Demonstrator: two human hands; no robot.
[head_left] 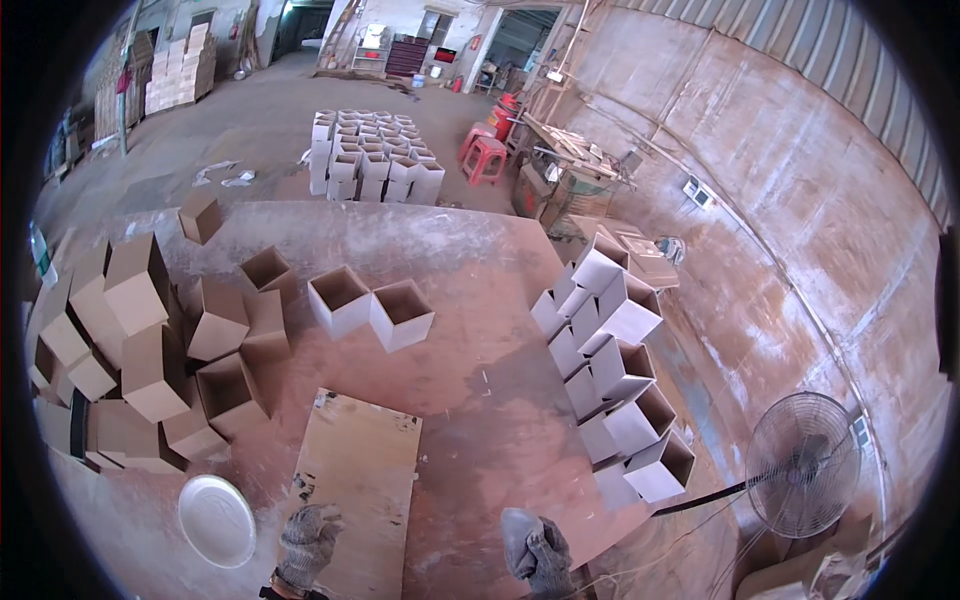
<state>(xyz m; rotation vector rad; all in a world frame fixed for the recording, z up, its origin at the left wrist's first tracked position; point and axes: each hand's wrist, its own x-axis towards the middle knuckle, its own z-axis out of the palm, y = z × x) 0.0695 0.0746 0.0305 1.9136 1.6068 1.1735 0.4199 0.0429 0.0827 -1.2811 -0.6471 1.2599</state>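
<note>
My left hand (310,545), in a grey knitted glove, hovers at or rests on the left edge of a worn tan board (362,450); which one I cannot tell. Its fingers are loosely bent and somewhat apart, and nothing shows in them. To the right of the board, my right hand (546,562), gloved alike, is closed around a pale grey, smooth, flat-looking piece (517,528). Its exact kind is not clear. A round white dish (217,521) with some whitish matter in it lies left of the board. Two open white-sided boxes (402,316) stand beyond the board.
Brown cardboard boxes (153,375) are heaped at the left. White-sided boxes (630,305) line the table's right edge. More stand in a block (375,150) on the floor past the far edge. A caged fan (803,464) stands at the right, and red stools (486,158) farther back.
</note>
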